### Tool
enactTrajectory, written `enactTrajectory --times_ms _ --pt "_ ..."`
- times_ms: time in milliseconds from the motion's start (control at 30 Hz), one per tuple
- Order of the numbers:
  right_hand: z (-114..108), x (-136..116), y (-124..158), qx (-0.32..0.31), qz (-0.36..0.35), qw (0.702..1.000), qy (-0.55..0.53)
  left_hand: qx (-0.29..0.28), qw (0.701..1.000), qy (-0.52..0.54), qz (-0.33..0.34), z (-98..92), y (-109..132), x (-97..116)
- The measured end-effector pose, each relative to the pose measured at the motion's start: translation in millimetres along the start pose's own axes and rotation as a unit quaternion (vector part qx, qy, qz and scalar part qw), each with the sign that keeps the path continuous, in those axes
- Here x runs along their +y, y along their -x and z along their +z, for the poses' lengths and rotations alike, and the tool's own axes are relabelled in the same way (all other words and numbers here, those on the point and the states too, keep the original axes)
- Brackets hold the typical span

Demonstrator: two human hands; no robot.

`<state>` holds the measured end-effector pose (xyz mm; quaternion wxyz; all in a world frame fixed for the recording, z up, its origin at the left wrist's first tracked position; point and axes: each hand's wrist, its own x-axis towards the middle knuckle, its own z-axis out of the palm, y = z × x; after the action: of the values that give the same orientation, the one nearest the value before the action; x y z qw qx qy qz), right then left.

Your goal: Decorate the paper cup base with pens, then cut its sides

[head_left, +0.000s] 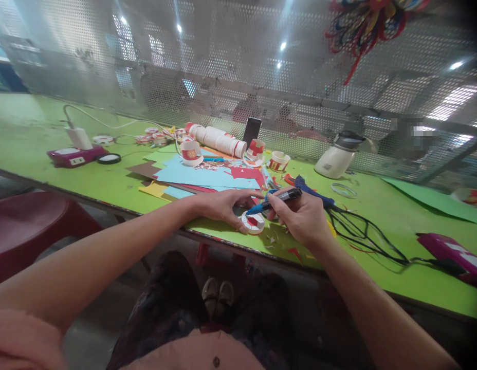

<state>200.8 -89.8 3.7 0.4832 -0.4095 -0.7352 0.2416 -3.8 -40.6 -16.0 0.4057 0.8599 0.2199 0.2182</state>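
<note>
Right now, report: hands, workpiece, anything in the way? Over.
Left hand at white disc. Right hand gripping marker, blue end at disc's face. Paper scraps close by, not blocking the marker.

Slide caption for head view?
Left hand steadies a round white piece on a green table; right hand holds a marker over it.

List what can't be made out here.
All head view:
Marker: lettering too small to read.
Round piece: underside faces away; marker-tip contact too small to tell.
Phone: lower part behind a red-and-white cup.
Purple box: cut off by right edge.
Hanging decoration: cut off by top edge.
</note>
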Motion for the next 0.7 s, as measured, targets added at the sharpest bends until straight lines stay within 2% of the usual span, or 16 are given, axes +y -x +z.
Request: enactTrajectory --times_ms 700 --pt "1.2 1.1 0.0 -0.003 -0.011 1.0 -0.003 -0.001 1.0 0.008 0.007 -0.1 -0.5 0.2"
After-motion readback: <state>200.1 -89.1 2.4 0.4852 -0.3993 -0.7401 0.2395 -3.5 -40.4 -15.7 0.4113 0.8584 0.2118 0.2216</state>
